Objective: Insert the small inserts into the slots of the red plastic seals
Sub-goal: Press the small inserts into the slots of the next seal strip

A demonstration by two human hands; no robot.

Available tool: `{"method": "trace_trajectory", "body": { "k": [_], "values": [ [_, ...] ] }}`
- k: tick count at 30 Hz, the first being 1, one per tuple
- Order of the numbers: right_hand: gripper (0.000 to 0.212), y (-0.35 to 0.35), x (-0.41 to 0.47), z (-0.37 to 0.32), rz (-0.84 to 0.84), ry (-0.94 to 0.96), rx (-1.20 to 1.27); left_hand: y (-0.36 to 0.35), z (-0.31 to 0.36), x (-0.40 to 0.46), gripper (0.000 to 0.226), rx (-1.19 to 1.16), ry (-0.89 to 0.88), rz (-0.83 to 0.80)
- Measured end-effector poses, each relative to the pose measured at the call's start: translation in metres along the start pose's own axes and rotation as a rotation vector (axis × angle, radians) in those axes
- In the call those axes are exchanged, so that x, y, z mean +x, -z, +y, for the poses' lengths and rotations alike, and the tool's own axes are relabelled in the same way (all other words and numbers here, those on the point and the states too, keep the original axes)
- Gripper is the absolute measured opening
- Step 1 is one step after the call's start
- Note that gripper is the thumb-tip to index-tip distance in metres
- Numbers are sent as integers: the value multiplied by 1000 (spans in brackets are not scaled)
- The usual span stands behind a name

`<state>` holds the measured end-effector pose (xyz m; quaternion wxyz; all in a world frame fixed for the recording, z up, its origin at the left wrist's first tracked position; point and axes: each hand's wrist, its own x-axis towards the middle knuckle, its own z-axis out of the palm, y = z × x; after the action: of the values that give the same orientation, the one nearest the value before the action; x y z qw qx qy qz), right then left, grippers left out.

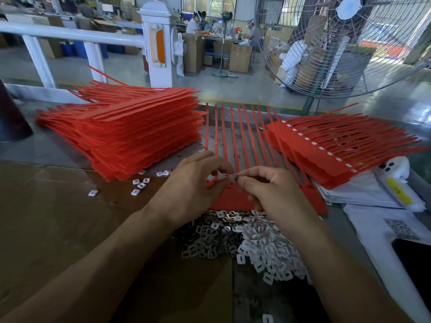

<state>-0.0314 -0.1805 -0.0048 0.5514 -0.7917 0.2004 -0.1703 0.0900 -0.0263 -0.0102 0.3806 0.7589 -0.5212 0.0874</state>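
Note:
A red comb-like sheet of joined seals [235,199] lies flat in front of me, its long straps [242,134] fanning away. My left hand [196,183] rests on the sheet's left part, fingers curled over the strap roots. My right hand [268,190] pinches a small metal insert [237,179] between thumb and forefinger, right above the seal heads. Both hands hide the slots. A heap of small metal inserts [247,243] lies just in front of the sheet.
A tall stack of red seal sheets [126,134] stands at the left, a lower stack with white inserts showing [331,148] at the right. Loose inserts [140,185] lie beside the left stack. White bags and papers [384,201] sit far right. A big fan [349,43] stands behind.

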Motion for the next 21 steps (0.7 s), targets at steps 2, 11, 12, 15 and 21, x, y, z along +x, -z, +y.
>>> {"method": "trace_trajectory", "body": {
  "k": [2, 11, 12, 15, 21],
  "values": [
    [10, 0, 1, 1, -36, -49, 55, 0, -1, 0, 18, -17, -36, -9],
    [7, 0, 4, 3, -111, -106, 267, -1, -2, 0, 12, -26, -151, 17],
    [8, 0, 3, 2, -108, -100, 270, -1, -2, 1, 10, -31, -152, 32],
    [12, -1, 3, 2, -86, -49, 258, -1, -2, 1, 5, -69, -106, 68],
    [10, -2, 2, 1, -68, 23, 235, -4, -2, 1, 3, -142, -18, 89]
  ]
}}
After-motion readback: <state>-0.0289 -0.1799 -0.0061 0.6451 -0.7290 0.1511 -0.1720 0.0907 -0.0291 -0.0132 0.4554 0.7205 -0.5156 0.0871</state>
